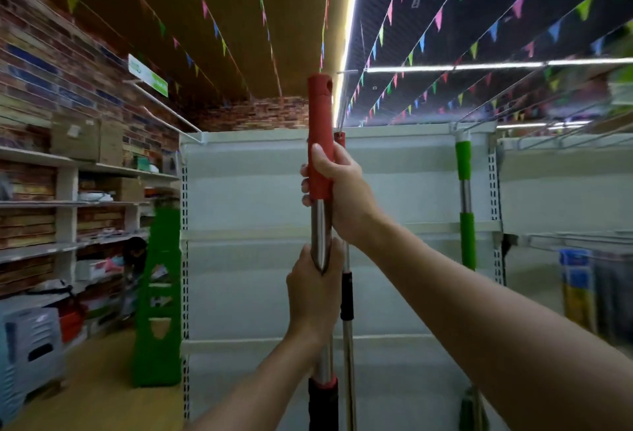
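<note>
L hand [313,288] low, R hand [337,191] high, mop pole [321,225]

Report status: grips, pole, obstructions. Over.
Right grip clamped round red plastic sleeve atop upright steel pole. Left grip round bare shaft below. Thinner red-capped steel pole close beside; green-sleeved pole well clear right.

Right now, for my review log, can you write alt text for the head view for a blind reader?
A person holds a red-handled steel pole upright, the right hand gripping its red grip and the left hand gripping the shaft below. Behind it are white shelving, a thinner pole and a green-handled pole, under coloured bunting.
</note>
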Demonstrator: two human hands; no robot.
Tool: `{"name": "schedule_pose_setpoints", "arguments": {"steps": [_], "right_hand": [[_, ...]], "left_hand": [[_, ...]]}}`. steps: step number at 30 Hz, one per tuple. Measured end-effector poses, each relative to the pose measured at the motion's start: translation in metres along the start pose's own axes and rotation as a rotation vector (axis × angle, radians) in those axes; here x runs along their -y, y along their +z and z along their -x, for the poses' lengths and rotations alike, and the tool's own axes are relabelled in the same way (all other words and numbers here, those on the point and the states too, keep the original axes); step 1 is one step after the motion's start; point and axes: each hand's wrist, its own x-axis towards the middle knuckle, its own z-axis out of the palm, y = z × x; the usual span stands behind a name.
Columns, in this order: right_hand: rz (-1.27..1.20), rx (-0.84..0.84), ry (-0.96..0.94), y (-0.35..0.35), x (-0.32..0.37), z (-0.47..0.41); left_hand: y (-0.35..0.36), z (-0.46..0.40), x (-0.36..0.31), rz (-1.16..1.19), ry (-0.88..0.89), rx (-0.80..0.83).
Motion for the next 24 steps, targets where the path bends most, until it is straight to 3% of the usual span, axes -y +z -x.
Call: {"name": "schedule_pose_setpoints", "arguments": {"steps": [6,9,13,24], "right_hand": [[0.202,-0.204,-0.079,-0.002,-0.004,0.001],[0.267,-0.257,-0.119,-0.005,-0.01,-0.007],[0.319,-0.247,-0.146,-0.011,-0.022,-0.021],[0.169,-0.048,-0.062,-0.065,-0.028,-0.064]], "left_hand": [[0.009,-0.015,0.005,0.158,-0.095,0.2],[0.013,-0.021,0.009,0.134,-0.077,0.171],[0.023,-0.025,0.026,0.117,0.007,0.018],[0.061,-0.074,0.04,0.19,-0.055,0.122]]}}
